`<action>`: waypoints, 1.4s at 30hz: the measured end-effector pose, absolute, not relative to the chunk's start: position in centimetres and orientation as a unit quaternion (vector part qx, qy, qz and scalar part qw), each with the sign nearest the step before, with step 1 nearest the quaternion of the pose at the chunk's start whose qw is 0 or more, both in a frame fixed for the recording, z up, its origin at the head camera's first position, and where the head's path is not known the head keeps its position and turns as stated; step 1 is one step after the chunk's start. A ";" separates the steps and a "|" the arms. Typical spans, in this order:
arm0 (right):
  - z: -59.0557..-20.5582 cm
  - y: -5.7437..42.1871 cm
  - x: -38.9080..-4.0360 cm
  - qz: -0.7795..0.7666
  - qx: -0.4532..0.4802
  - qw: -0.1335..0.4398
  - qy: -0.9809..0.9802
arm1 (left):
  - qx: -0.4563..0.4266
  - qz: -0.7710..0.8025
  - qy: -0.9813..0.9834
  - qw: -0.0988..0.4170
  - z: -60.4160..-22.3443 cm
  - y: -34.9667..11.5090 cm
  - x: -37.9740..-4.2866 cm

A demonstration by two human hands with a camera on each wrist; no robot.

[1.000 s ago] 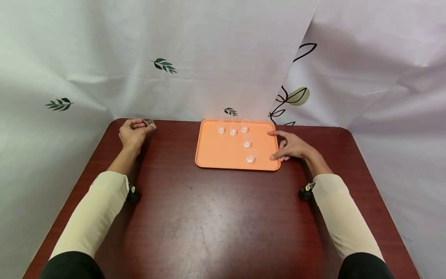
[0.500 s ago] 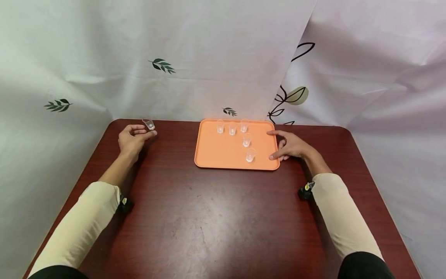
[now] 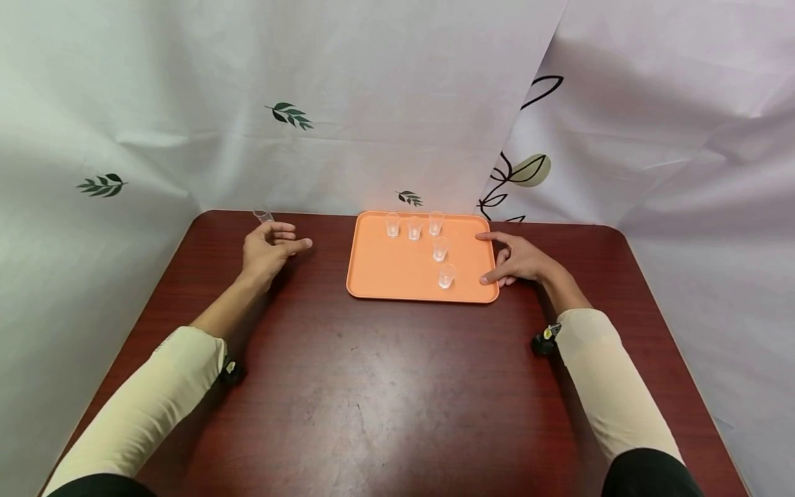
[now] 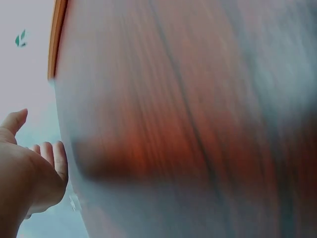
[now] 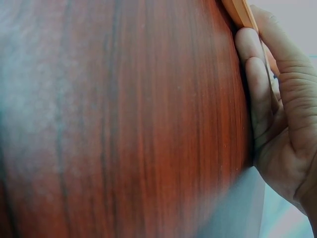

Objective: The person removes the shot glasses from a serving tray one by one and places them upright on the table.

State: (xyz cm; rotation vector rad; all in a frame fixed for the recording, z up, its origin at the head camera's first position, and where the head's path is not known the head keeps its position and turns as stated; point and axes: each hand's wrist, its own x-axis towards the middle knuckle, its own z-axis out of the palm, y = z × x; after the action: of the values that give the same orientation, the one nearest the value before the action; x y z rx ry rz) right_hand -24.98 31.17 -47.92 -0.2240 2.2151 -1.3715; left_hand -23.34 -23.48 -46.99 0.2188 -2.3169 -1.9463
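Observation:
In the head view my left hand (image 3: 266, 257) is over the back left of the table with nothing in its grasp, thumb and fingers apart. Just behind its fingers stands a small clear cup (image 3: 263, 215), partly hidden by them. The left wrist view shows the same hand (image 4: 32, 173) with its fingers loosely extended. My right hand (image 3: 520, 259) grips the right edge of an orange tray (image 3: 388, 273). In the right wrist view the thumb lies over the tray's rim (image 5: 239, 12) and other fingers are tucked at its underside. Several clear cups (image 3: 446, 277) stand upright on the tray.
A dark reddish wooden table (image 3: 373, 386) extends under both arms. Behind its far edge hangs a white curtain (image 3: 348, 103) with leaf prints. A small black device (image 3: 544, 344) sits at each wrist.
My left hand has let go of the small clear cup at the back left and moved right, toward the tray. The right hand and the tray have stayed in place.

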 end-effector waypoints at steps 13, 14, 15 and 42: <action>-48.1 31.3 -25.0 -0.511 -0.082 0.260 0.815 | -0.004 -0.602 -0.798 0.034 -46.8 -18.6 -22.6; -48.1 31.3 -25.0 -0.511 -0.081 0.260 0.815 | -0.008 -0.603 -0.797 0.031 -46.8 -18.2 -22.6; -48.1 31.3 -25.0 -0.511 -0.080 0.259 0.816 | -0.011 -0.607 -0.794 0.028 -46.8 -17.8 -22.5; -47.7 31.2 -24.9 -0.491 -0.077 0.256 0.829 | -0.078 -0.633 -0.765 -0.083 -46.8 -6.9 -20.4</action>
State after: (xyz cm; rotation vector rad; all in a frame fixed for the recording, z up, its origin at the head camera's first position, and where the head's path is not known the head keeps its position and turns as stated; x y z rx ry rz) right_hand -24.91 31.21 -47.74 -0.2079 2.2499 -1.3319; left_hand -20.44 -6.92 -46.75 -0.2583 -2.5412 -2.1024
